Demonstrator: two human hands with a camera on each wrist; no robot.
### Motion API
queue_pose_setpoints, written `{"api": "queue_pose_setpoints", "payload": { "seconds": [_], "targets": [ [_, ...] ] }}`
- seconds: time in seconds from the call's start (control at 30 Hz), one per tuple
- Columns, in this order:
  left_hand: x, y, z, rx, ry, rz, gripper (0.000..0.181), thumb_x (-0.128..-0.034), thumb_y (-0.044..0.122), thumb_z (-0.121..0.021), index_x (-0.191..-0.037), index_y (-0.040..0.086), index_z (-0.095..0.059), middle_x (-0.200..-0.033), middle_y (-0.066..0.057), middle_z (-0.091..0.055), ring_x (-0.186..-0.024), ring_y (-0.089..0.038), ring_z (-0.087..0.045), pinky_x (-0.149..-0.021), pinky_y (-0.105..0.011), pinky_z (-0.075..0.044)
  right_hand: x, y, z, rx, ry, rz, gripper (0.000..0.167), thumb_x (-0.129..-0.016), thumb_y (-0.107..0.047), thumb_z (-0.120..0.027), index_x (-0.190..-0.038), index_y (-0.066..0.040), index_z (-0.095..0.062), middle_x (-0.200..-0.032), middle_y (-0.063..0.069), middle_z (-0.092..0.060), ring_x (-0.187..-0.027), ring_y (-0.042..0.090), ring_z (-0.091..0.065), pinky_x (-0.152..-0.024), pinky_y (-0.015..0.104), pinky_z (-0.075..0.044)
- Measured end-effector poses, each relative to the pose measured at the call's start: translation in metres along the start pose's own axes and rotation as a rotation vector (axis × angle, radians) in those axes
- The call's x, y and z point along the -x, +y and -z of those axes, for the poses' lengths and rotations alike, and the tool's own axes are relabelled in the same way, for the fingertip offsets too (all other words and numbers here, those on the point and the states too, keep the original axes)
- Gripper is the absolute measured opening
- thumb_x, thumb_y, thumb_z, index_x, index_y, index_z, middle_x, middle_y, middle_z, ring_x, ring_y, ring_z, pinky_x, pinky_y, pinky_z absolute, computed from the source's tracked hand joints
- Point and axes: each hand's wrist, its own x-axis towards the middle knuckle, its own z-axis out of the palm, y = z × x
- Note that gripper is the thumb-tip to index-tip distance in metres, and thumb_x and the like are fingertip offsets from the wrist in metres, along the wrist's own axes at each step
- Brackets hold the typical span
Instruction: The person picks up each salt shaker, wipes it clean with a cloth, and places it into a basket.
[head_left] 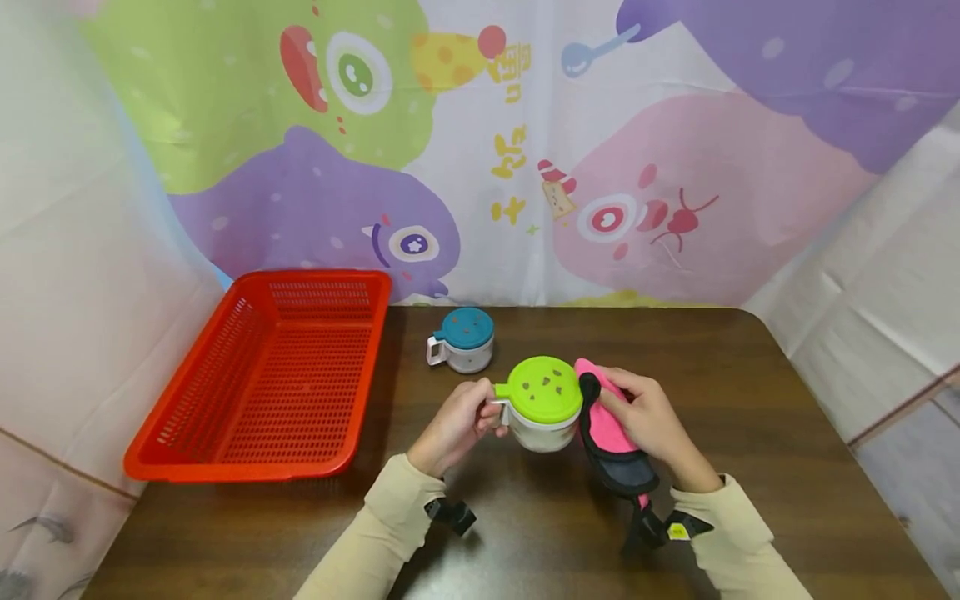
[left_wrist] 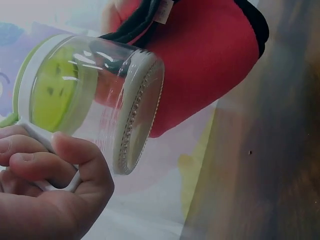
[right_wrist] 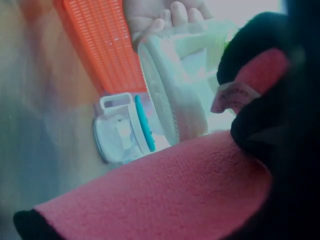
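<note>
A clear glass jar [head_left: 543,435] with a lime-green lid [head_left: 545,388] and white handle is held above the table. My left hand [head_left: 456,419] grips its handle, fingers curled round it in the left wrist view. My right hand [head_left: 662,419] pinches a pink cloth [head_left: 609,427] with black edging and a dark grey section, against the jar's right side. In the right wrist view the cloth [right_wrist: 150,192] covers part of the jar [right_wrist: 172,95], and a small white tag [right_wrist: 232,97] shows. The right fingers are mostly hidden there.
Behind the held jar stands a similar jar [head_left: 468,356] with a blue lid, its handle to the left. A red plastic basket [head_left: 367,367] sits at the table's left. A printed curtain [head_left: 540,275] hangs along the back edge of the brown table [head_left: 787,433].
</note>
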Motion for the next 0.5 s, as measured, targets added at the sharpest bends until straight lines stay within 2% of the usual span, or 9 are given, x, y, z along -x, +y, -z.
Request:
{"api": "queue_pose_setpoints", "payload": {
  "seconds": [0.17, 0.3, 0.43, 0.5],
  "targets": [
    [-0.0011, 0.0, -0.0008, -0.027, -0.014, 0.0, 0.029, -0.0845, 0.009, -0.035, -0.056, 0.011, -0.033, -0.049, 0.006, -0.032, -0.049, -0.011, -0.035, -0.062, -0.028, -0.042, -0.0031, 0.0021, 0.0026, 0.014, -0.036, -0.025, 0.034, -0.091, -0.001, -0.06, -0.124, 0.002, -0.063, -0.115, 0.023, -0.066, -0.085, 0.019, -0.055, -0.064, 0.023, -0.046],
    [-0.0011, -0.001, -0.0016, -0.03, 0.009, 0.006, 0.027, -0.0827, 0.01, -0.036, -0.056, 0.011, -0.033, -0.048, 0.006, -0.032, -0.05, -0.014, -0.034, -0.06, -0.028, -0.042, -0.0046, 0.0041, 0.0034, 0.026, -0.061, -0.022, 0.034, -0.091, -0.004, -0.061, -0.125, 0.001, -0.063, -0.118, 0.021, -0.066, -0.093, 0.023, -0.056, -0.069, 0.023, -0.046],
    [-0.0004, -0.0021, -0.0025, -0.035, 0.025, 0.01, 0.027, -0.0817, 0.01, -0.036, -0.055, 0.011, -0.033, -0.047, 0.006, -0.031, -0.05, -0.015, -0.034, -0.06, -0.028, -0.042, -0.0055, 0.0048, 0.0037, 0.042, -0.077, -0.011, 0.036, -0.091, -0.008, -0.062, -0.127, -0.001, -0.062, -0.12, 0.019, -0.066, -0.098, 0.02, -0.057, -0.073, 0.022, -0.047],
    [-0.0002, -0.0027, -0.003, -0.042, 0.021, 0.005, 0.027, -0.0819, 0.01, -0.036, -0.055, 0.011, -0.032, -0.047, 0.006, -0.031, -0.05, -0.014, -0.034, -0.06, -0.028, -0.042, -0.0054, 0.005, 0.004, 0.038, -0.086, -0.017, 0.036, -0.091, -0.009, -0.062, -0.127, -0.002, -0.062, -0.118, 0.019, -0.066, -0.095, 0.018, -0.057, -0.07, 0.022, -0.047]
  ]
}}
